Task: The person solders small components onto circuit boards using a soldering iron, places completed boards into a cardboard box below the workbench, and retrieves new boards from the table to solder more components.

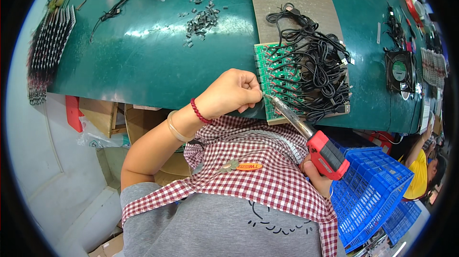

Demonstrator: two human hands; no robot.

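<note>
A green circuit board panel (279,68) lies near the table's front edge, with a row of metal pins along its left side. My left hand (234,92) is at that pin edge, thumb and fingers pinched together; anything between them is too small to make out. My right hand (318,175) grips a red and black soldering gun (329,155). Its metal barrel slants up and left, and the tip is close to the board's left edge beside my left fingertips. Black cables (320,65) run from the board and lie bundled to its right.
Beneath the board lies a brown sheet (267,3) on the green table (143,61). Loose small black parts (203,21) are scattered behind my left hand. A black fan (400,71) stands at the right, and blue crates (370,190) are below. A person in yellow (418,180) is at far right.
</note>
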